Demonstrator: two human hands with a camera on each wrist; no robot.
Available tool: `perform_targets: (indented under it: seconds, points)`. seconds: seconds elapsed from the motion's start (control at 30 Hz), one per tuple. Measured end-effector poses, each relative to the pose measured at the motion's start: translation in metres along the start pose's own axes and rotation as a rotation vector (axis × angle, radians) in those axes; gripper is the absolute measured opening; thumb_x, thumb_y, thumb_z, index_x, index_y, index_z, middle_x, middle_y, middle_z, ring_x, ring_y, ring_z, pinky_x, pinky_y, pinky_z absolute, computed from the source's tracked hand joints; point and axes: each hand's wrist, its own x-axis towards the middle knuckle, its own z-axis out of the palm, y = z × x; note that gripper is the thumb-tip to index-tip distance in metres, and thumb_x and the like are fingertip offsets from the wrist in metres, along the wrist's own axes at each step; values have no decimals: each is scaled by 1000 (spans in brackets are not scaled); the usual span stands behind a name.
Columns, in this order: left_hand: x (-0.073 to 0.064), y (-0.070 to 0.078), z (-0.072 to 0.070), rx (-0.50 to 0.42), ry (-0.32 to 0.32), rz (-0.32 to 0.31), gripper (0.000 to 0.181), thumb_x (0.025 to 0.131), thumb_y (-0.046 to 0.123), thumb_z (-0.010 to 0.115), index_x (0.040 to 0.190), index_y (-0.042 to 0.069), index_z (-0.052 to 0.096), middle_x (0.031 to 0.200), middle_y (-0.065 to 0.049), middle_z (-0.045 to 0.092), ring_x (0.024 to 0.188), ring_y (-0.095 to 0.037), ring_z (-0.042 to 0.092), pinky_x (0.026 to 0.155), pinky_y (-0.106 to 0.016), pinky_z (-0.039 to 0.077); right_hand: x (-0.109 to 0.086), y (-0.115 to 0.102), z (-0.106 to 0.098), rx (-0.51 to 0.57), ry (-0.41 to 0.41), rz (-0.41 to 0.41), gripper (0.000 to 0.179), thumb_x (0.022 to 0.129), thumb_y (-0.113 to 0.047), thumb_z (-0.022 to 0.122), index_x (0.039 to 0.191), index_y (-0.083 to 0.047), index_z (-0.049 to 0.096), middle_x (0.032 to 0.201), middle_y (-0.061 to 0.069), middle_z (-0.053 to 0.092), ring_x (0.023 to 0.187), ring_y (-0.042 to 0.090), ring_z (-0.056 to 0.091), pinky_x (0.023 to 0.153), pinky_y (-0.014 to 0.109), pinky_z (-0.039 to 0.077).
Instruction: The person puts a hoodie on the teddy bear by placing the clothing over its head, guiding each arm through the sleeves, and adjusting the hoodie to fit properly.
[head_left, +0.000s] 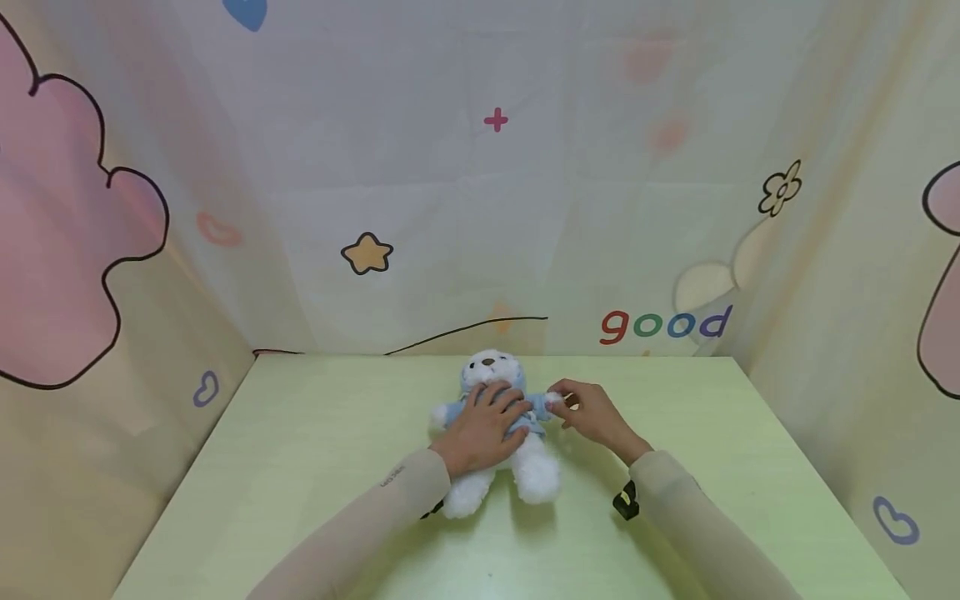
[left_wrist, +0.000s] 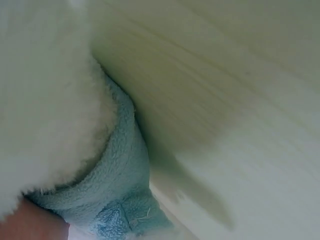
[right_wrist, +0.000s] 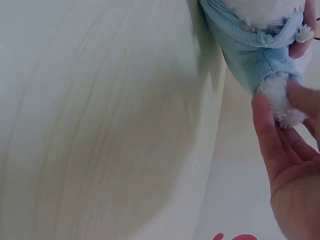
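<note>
A white plush bear [head_left: 537,475] in a light blue outfit lies on its back on the table, its head toward the back wall. My left hand [head_left: 487,425] rests across its chest with the fingers spread and fairly straight. On the right side, my right hand [head_left: 592,412] pinches the bear's white paw [right_wrist: 280,100] between thumb and fingers, with the arm stretched outward. The left wrist view shows white fur [left_wrist: 50,100] and the blue cloth [left_wrist: 120,160] close up, plus only a bit of the hand. Part of the bear's torso is hidden beneath the left hand.
The pale green table [head_left: 300,458] reaches back to a printed curtain [head_left: 420,167] that also hangs at both sides. A black strap piece [head_left: 626,501] hangs at the right wrist, above the table.
</note>
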Motion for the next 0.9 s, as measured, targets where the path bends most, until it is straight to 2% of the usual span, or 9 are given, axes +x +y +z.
perform_targets:
  seconds: [0.17,0.27,0.37,0.5,0.6,0.67,0.73,0.8,0.9]
  points:
    - [-1,-1,1,-9,9,-2,48,105,50,28,144,30,47,150,7,44,145,-19,28,118,-52,23,0,0,1,-13,81,12,5,93,-4,64,95,-4,69,89,13,69,69,20,69,61,37,59]
    - [-4,-4,0,-30,-4,-7,48,105,49,29,147,29,44,153,6,41,148,-19,26,120,-51,22,1,-1,1,0,79,49,9,95,-6,62,100,-3,68,92,15,69,70,21,70,60,35,59]
    - [-6,-6,-3,-109,-13,-3,50,105,47,33,150,26,39,158,3,34,151,-22,20,122,-51,17,0,-3,3,-98,121,35,13,94,-11,64,106,-6,66,95,11,68,74,19,68,62,29,56]
    - [-8,-7,-4,-270,65,17,47,103,39,45,145,17,45,157,-6,34,150,-27,22,122,-49,20,-4,-13,8,-306,274,-113,19,87,-11,69,106,-10,64,93,5,61,80,19,59,66,31,49]
    - [-10,-8,-4,-338,161,34,38,100,33,53,133,14,53,148,-8,42,143,-27,30,118,-45,29,-7,-23,13,-382,330,-256,16,84,-8,69,99,-10,66,93,3,61,81,19,58,68,34,50]
    - [-12,-9,-3,-337,218,36,32,99,31,56,126,14,58,141,-7,47,138,-27,35,113,-45,34,-8,-28,17,-388,306,-316,11,84,-8,70,94,-12,67,89,0,63,77,15,58,66,31,51]
    - [-14,-9,-3,-305,273,16,28,98,31,56,122,16,61,135,-6,50,131,-26,40,108,-45,37,-10,-33,21,-362,238,-323,6,86,-10,70,92,-12,67,85,-3,65,73,10,58,63,26,49]
    - [-18,-11,-3,-304,315,-32,26,97,31,58,119,17,63,128,-5,52,120,-24,47,100,-44,42,-12,-36,24,-331,159,-269,2,89,-12,68,92,-13,68,81,-5,66,68,6,56,61,22,47]
    - [-24,-15,-4,-341,323,-133,25,96,32,59,117,20,64,119,-1,54,106,-20,51,87,-38,46,-14,-39,26,-299,85,-100,5,92,-15,64,93,-13,69,80,-4,68,66,4,58,60,22,46]
